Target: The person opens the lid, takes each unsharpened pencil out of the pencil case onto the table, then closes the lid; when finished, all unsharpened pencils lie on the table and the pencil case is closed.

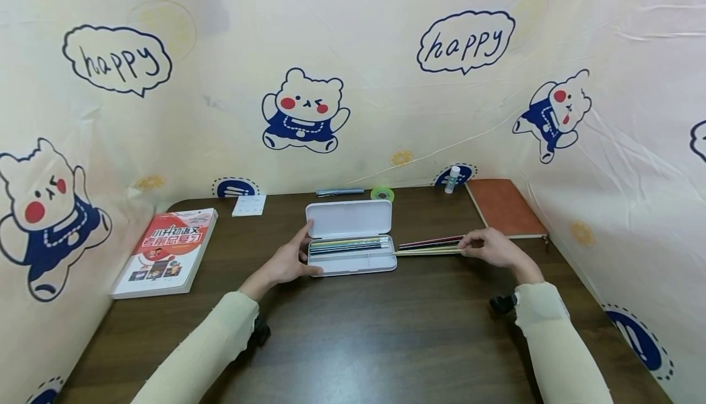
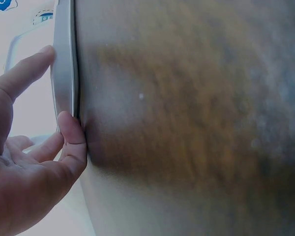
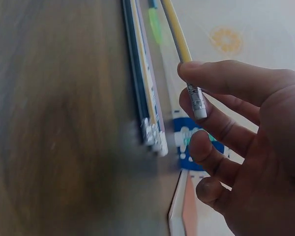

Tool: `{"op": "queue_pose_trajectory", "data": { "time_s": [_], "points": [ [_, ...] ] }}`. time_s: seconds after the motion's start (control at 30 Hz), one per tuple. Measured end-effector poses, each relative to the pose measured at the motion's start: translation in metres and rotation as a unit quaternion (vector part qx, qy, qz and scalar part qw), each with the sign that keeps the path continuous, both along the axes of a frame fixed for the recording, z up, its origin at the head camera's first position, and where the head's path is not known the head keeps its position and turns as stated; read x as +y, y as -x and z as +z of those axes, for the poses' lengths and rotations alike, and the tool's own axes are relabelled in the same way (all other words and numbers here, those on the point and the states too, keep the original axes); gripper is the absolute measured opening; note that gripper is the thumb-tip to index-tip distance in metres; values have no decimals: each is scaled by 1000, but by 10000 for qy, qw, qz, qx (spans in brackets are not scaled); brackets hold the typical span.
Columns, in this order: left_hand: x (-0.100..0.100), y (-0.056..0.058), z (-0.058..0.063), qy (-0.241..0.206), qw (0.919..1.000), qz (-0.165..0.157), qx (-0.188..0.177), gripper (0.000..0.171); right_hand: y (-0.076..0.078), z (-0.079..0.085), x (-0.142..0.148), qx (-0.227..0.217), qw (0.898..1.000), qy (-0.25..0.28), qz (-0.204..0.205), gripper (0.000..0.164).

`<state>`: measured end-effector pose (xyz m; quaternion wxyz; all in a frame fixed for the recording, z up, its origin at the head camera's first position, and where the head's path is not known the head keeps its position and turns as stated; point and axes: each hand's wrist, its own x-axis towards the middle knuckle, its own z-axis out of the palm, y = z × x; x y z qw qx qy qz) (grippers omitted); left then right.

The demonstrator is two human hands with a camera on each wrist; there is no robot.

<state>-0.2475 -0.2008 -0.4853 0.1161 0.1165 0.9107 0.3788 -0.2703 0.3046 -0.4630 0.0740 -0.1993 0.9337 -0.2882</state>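
A white pencil case (image 1: 353, 267) lies with its lid (image 1: 349, 219) raised, several pencils (image 1: 347, 246) in its back compartment. At the case's left end, my left hand (image 1: 287, 261) grips the corner; in the left wrist view its fingertips (image 2: 71, 125) meet the case's front wall (image 2: 65, 73). My right hand (image 1: 488, 247) pinches a yellow pencil (image 3: 176, 24) near its white eraser end, between thumb and fingers. The pencil's far end reaches the case's right edge. Just behind it, more pencils (image 1: 425, 244) lie on the table, their eraser ends towards my right hand.
A red-and-white book (image 1: 171, 251) lies at the left, near a small white paper (image 1: 249, 205). Behind the case are a pen (image 1: 339, 192) and a green tape roll (image 1: 382, 194). A glue stick (image 1: 452, 180) and a brown notebook (image 1: 506, 208) sit at the back right.
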Motion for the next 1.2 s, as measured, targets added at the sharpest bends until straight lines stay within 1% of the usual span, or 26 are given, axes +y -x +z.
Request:
{"op": "queue_pose_trajectory", "data": {
  "time_s": [0.2, 0.27, 0.37, 0.57, 0.93, 1.07, 1.2],
  "points": [
    [0, 0, 2, 8, 10000, -80, 26, 117, -2, -5, 6, -340, 9994, 83, -32, 9],
    [0, 0, 3, 28, 10000, -74, 8, 117, -1, -8, 7, -381, 9992, 58, -46, 10],
    [0, 0, 4, 33, 10000, -31, -30, 116, 1, -12, 7, -344, 9992, -38, -187, 9],
    [0, 0, 4, 45, 10000, -2, 7, 116, 5, -15, 7, -88, 9990, -234, -378, 9],
    [2, 0, 3, 15, 10000, 37, -35, 116, 4, -10, 3, -158, 9986, -277, -414, 9],
    [2, 0, 2, 24, 10000, 31, -51, 116, 4, -3, -6, -123, 9988, -222, -421, 12],
    [2, -1, 2, 45, 10000, 26, -31, 117, 6, 7, -22, -20, 9992, -158, -370, 15]
  ]
}}
